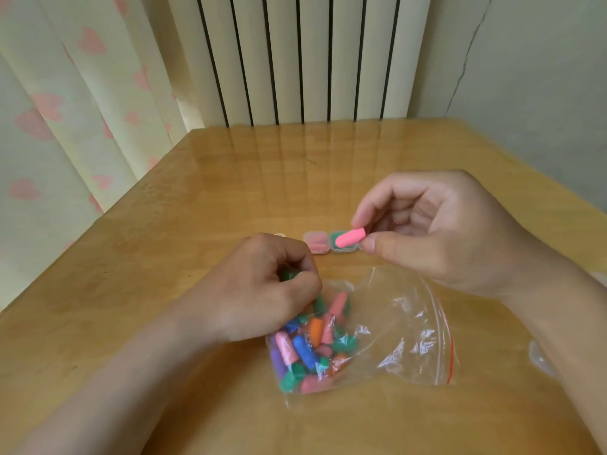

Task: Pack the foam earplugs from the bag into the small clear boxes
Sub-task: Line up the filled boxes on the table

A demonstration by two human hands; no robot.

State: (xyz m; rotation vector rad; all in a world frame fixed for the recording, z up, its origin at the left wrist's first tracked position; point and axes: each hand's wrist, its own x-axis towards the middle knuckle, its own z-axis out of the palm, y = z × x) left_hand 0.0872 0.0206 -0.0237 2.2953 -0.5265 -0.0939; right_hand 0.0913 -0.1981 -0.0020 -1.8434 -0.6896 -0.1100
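- The right hand (443,231) is pinching a pink earplug (351,238) between its thumb and first finger. Its other fingers are curling in loosely.
- The pink earplug is lying sideways in the air, just above the small clear boxes (317,246).
- The boxes are sitting side by side on the wooden table (197,224), just past the bag. One is holding pink pieces and the next one is holding green.
- The left hand (262,284) is curling up tight over the far left edge of the bag. Something green is peeking out between its fingers. It is probably a green earplug (289,276), but most of it is hiding.
- The clear bag (410,323) is lying flat on the table, close to the person, with a red strip down its right edge.
- Lots of earplugs (308,349) are bunching up in the bag's left side: pink, blue, green, orange and purple.
- A curtain (65,126) with pink hearts is hanging behind the table.
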